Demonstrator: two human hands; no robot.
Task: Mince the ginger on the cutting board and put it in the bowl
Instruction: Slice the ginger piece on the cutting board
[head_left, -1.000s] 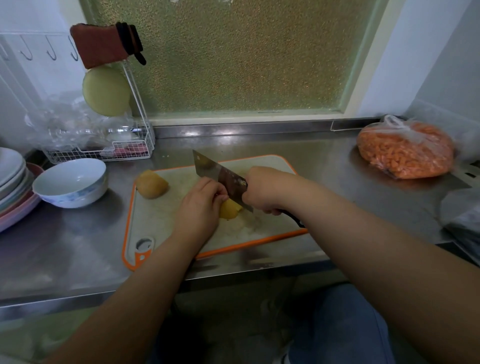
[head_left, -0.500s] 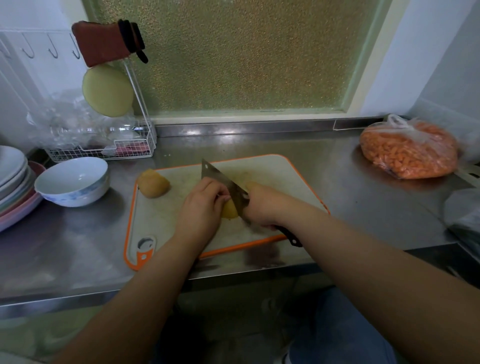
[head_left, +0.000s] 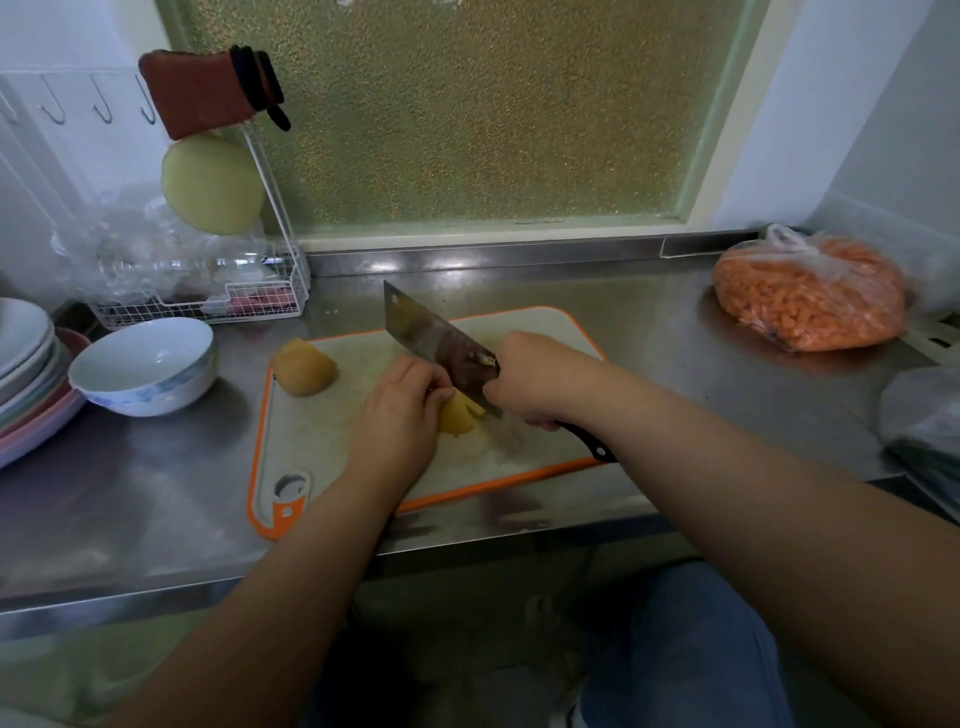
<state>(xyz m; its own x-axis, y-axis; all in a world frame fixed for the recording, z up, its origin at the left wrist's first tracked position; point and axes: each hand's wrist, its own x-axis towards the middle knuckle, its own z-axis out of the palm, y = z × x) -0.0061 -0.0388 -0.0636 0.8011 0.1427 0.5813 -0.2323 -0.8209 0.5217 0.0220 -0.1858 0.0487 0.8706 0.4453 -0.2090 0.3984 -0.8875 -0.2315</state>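
Pressing down, the left hand (head_left: 400, 415) curls its fingers over a pale yellow ginger piece (head_left: 458, 414) mid cutting board (head_left: 332, 441); the right hand (head_left: 540, 379) grips the cleaver (head_left: 436, 345), blade on it. Another tan chunk (head_left: 304, 367) sits at the board's far-left corner, near the white bowl (head_left: 143, 366) on the table (head_left: 649, 332).

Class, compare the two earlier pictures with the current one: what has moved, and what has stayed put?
The cleaver, gripped by the right hand, dropped onto the ginger half a second ago and is now raised again. The left hand keeps holding that piece. The second ginger piece, board and bowl have not moved.
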